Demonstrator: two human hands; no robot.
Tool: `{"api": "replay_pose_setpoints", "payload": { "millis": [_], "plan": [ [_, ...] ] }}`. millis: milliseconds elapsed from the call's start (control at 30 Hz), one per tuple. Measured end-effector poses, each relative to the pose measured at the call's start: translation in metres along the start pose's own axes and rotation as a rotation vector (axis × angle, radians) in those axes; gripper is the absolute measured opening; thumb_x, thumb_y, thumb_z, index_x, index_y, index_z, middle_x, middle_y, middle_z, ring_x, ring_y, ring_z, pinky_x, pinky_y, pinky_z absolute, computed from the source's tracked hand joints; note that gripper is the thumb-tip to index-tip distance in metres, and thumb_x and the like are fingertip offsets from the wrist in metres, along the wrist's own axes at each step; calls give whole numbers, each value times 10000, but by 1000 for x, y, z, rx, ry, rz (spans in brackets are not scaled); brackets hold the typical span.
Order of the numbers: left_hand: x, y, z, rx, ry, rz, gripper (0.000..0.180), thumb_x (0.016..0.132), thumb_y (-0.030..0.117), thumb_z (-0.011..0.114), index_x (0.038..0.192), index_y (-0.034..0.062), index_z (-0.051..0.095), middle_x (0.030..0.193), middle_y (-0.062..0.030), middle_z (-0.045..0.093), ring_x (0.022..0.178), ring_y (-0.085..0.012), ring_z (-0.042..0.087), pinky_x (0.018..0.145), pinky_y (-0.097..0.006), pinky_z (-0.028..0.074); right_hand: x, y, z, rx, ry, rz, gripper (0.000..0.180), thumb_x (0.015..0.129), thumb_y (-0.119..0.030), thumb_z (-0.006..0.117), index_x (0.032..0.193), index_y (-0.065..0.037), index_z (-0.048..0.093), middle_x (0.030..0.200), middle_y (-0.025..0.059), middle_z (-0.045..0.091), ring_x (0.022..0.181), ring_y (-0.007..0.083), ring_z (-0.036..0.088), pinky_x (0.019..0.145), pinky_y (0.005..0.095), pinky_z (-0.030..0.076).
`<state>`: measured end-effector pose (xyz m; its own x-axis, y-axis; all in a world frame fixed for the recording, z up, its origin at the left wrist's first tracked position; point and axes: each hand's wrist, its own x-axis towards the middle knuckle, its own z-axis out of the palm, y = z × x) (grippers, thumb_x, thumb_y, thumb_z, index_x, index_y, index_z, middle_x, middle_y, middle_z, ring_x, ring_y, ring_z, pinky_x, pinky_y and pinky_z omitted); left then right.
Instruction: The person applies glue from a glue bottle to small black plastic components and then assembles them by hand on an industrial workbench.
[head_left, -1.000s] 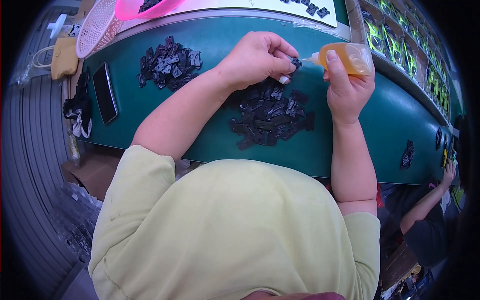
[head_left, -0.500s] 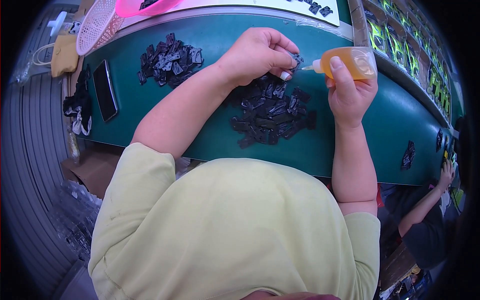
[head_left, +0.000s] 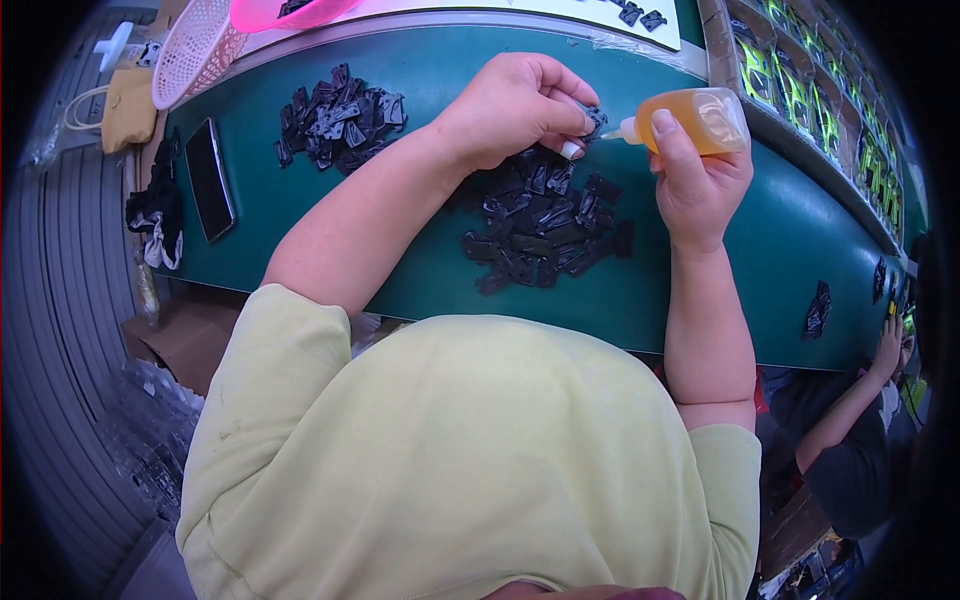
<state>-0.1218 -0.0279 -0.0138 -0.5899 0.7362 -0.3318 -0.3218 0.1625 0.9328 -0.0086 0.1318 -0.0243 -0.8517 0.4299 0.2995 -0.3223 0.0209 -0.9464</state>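
Both hands work above the green table (head_left: 420, 290): the left hand (head_left: 510, 105) pinches one small black part (head_left: 596, 120) at its fingertips, while the right hand (head_left: 700, 180) grips an amber squeeze bottle (head_left: 700, 118), its nozzle touching that part. Beneath them lies a heap of black parts (head_left: 545, 230); a second pile (head_left: 335, 115) sits well apart to the left, near a phone (head_left: 210, 180). Which pile is finished cannot be told; many parts apparently remain.
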Motion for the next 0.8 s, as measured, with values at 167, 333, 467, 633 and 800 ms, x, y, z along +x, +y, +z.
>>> {"api": "replay_pose_setpoints", "payload": {
  "millis": [167,333,467,633,800],
  "plan": [
    [2,0,-1,-10,8,5,256,790,5,655,1027,-60,582,800,-103,653,644,-146,652,626,-226,550,2,1,1,-15,-21,-15,274,804,-78,705,1022,-20,549,930,57,619,785,88,608,660,217,503],
    [1,2,-1,-25,12,7,265,785,4,661,1028,-66,580,801,-104,652,644,-148,651,621,-231,550,7,-4,0,101,60,-1,206,823,-80,670,989,-26,560,884,58,621,662,70,568,553,192,456],
    [13,4,-7,-52,86,86,268,776,3,665,1019,-74,579,788,-110,650,630,-149,642,615,-241,548,18,-10,-15,394,247,51,134,846,-100,623,951,-40,565,808,64,611,517,64,477,454,182,380],
    [80,28,-32,401,429,319,221,757,31,683,952,-54,623,754,-95,651,609,-125,610,591,-235,502,19,-13,-14,424,315,58,124,839,-104,627,925,-48,557,783,61,593,517,68,472,454,188,388],
    [109,56,-29,638,470,316,207,775,174,605,797,-10,696,737,-204,656,694,-300,658,684,-363,510,21,-10,-15,379,345,70,131,831,-101,634,923,-52,554,780,56,589,508,69,467,457,188,387]
  ]
}}
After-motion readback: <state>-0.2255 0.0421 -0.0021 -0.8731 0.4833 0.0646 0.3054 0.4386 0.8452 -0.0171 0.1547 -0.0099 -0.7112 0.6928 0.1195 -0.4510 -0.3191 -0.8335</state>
